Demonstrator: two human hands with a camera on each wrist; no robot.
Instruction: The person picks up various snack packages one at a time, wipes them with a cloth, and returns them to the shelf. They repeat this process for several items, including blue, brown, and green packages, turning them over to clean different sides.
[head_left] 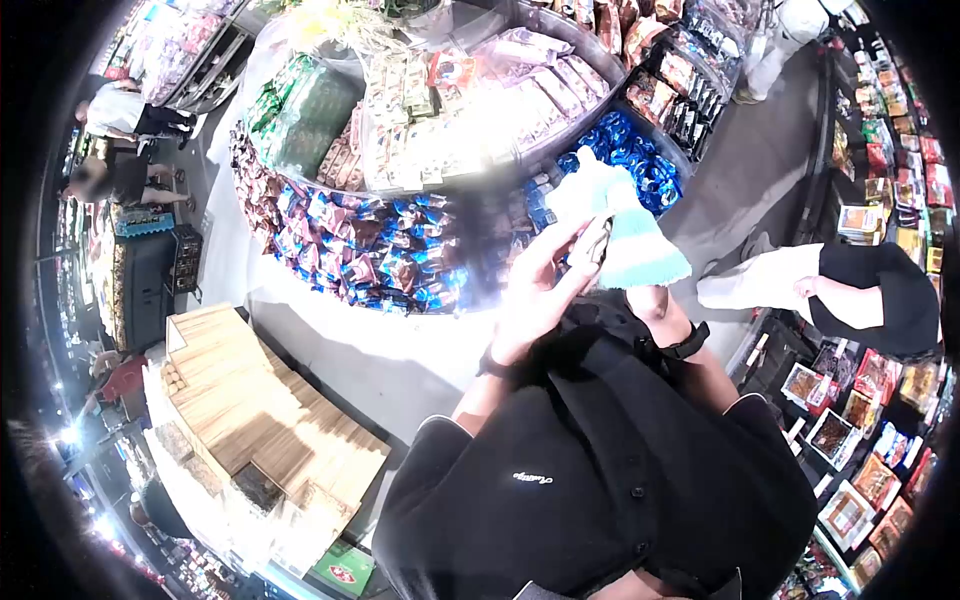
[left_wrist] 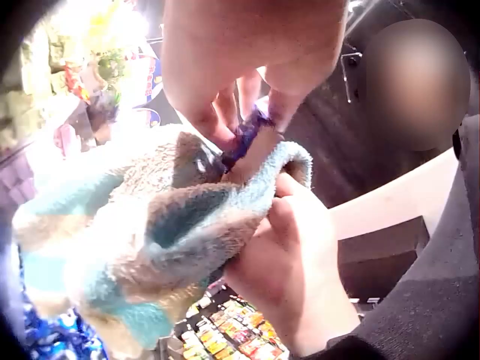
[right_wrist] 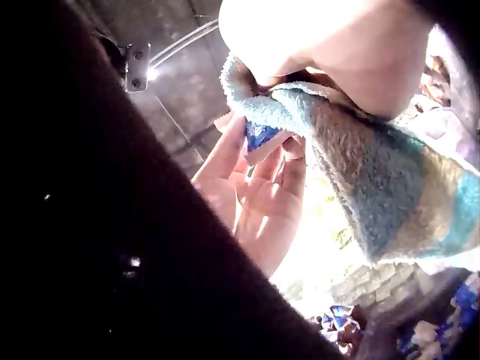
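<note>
My left hand (head_left: 535,300) pinches a small packet in a shiny blue-purple wrapper (left_wrist: 249,140) between thumb and fingers. Striped in light blue, white and brown, a fluffy towel (left_wrist: 172,225) hangs from my right hand (left_wrist: 289,262), which grips its gathered edge. Both hands meet in front of my chest. The packet sits right at the towel's folded edge, and part of it is hidden by the cloth in the right wrist view. From above, the towel (head_left: 620,235) covers much of the right hand.
A round display (head_left: 350,255) of wrapped sweets stands in front, with a blue-packet bin (head_left: 655,165) beside it. Shelves of packaged goods (head_left: 870,420) line the right. At lower left is a wooden-topped counter (head_left: 250,390). A person (head_left: 860,300) stands close at right; others are farther off.
</note>
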